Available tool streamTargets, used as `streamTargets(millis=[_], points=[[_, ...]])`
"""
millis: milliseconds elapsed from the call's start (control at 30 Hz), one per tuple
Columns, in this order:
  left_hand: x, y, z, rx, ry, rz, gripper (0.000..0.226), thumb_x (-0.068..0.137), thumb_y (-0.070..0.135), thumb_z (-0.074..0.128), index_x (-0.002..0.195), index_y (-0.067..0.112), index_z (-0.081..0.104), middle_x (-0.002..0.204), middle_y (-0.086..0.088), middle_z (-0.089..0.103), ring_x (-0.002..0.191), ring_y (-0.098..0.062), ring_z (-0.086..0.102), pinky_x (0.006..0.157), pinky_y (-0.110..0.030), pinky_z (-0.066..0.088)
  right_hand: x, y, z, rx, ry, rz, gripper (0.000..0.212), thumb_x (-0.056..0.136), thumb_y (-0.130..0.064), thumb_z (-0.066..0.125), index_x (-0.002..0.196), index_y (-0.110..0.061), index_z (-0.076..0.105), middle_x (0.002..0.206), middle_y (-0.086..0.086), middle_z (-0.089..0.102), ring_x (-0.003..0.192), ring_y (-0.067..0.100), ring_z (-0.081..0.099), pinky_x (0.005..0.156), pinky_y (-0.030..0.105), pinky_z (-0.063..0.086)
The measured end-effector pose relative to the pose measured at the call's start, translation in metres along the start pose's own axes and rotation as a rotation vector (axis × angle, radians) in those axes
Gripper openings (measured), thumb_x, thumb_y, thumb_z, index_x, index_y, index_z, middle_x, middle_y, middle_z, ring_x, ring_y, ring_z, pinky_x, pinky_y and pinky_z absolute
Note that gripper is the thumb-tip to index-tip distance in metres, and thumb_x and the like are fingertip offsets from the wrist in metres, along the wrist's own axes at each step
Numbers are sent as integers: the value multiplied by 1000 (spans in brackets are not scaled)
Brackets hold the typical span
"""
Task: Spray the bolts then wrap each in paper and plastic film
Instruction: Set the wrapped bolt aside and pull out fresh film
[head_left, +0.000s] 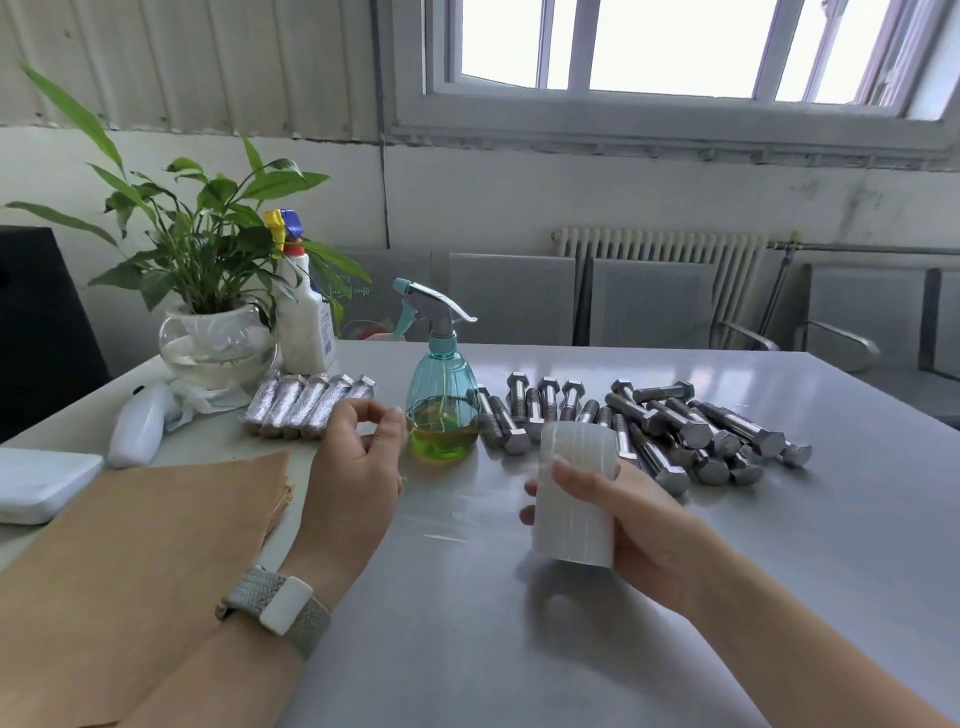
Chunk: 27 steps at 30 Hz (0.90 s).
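The right hand (631, 512) grips the film roll (574, 496) above the surface (779, 545), the left hand (358, 462) hovers loosely curled and empty, and the clingy film could fold onto itself before reaching the bare bolts (649, 421) behind.

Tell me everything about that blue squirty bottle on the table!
The spray bottle is see-through teal plastic with a ribbed, rounded body, a teal collar and a grey trigger head whose nozzle points left. It stands upright on the grey table, under half full of yellow-green liquid. No hand touches it; loose bolts lie just right of it.
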<state>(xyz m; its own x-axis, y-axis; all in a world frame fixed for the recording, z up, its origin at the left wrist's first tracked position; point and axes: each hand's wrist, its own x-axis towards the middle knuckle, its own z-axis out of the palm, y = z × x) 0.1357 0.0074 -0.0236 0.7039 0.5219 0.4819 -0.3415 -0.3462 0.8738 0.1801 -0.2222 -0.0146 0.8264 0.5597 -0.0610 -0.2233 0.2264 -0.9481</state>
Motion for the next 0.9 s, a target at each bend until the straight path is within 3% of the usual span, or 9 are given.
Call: streamTargets(millis=[167, 267, 333, 433, 533, 600, 700, 800, 900], points=[[7, -5, -9, 34, 46, -67, 13, 99, 29, 53, 87, 25, 50, 45, 11, 51, 38, -1, 44, 43, -16, 37, -2, -8, -12, 131, -69, 109, 49, 70, -19, 69, 116, -3, 66, 101, 20, 68, 87, 32, 69, 71, 44, 58], [14, -7, -17, 8, 71, -122, 13, 99, 28, 53, 86, 25, 51, 46, 9, 46, 37, -3, 42, 47, -29, 33, -3, -10, -16, 71, -101, 70, 50, 61, -28, 89, 104, -8, 75, 91, 14, 69, 81, 26, 70, 69, 39, 58], [16, -7, -19, -9, 72, -142, 13, 99, 27, 52, 86, 23, 51, 48, 9, 45, 36, -4, 41, 46, -29, 31, -4, -11, -19, 41, -63, 46, 63, 44, -29, 99, 100, -9, 76, 91, 15, 68, 84, 28, 69, 73, 46, 60], [15, -5, -20, 1, 60, -155, 12, 98, 27, 52, 87, 22, 51, 46, 8, 45, 37, -3, 41, 43, -25, 33, -4, -12, -20, 10, 16, 33, 84, 41, -21, 99, 115, -2, 64, 101, 22, 68, 96, 36, 68, 85, 55, 55], [16, -5, -19, -5, 32, -194, 13, 98, 25, 52, 86, 20, 51, 42, 8, 44, 36, -4, 40, 45, -28, 29, -4, -12, -22, -10, 48, 59, 92, 43, -27, 98, 121, 0, 57, 97, 22, 70, 86, 37, 70, 74, 48, 61], [17, -5, -21, -19, 17, -230, 13, 98, 22, 52, 85, 19, 50, 42, 8, 43, 35, -4, 38, 46, -28, 27, -6, -16, -25, 32, 29, 119, 87, 48, -29, 95, 122, -1, 59, 97, 21, 68, 84, 36, 68, 73, 45, 59], [21, -5, -25, -27, 16, -294, 15, 98, 19, 51, 84, 17, 50, 43, 7, 41, 33, -5, 35, 47, -26, 24, -11, -25, -32, 69, -6, 166, 73, 61, -24, 79, 126, 1, 60, 110, 24, 62, 98, 37, 62, 84, 47, 55], [25, -5, -33, 9, 21, -337, 13, 98, 17, 52, 85, 14, 51, 42, 6, 43, 32, -5, 35, 47, -26, 24, -13, -30, -34, -13, 20, 141, 67, 71, -20, 81, 132, -4, 58, 129, 24, 60, 103, 32, 63, 84, 48, 55], [29, 0, -40, 174, 12, -289, 16, 97, 22, 54, 85, 12, 54, 39, 6, 48, 33, -6, 42, 46, -28, 29, -15, -32, -39, -51, 98, 114, 72, 58, -30, 93, 119, -5, 64, 108, 20, 70, 89, 30, 70, 72, 43, 59]])
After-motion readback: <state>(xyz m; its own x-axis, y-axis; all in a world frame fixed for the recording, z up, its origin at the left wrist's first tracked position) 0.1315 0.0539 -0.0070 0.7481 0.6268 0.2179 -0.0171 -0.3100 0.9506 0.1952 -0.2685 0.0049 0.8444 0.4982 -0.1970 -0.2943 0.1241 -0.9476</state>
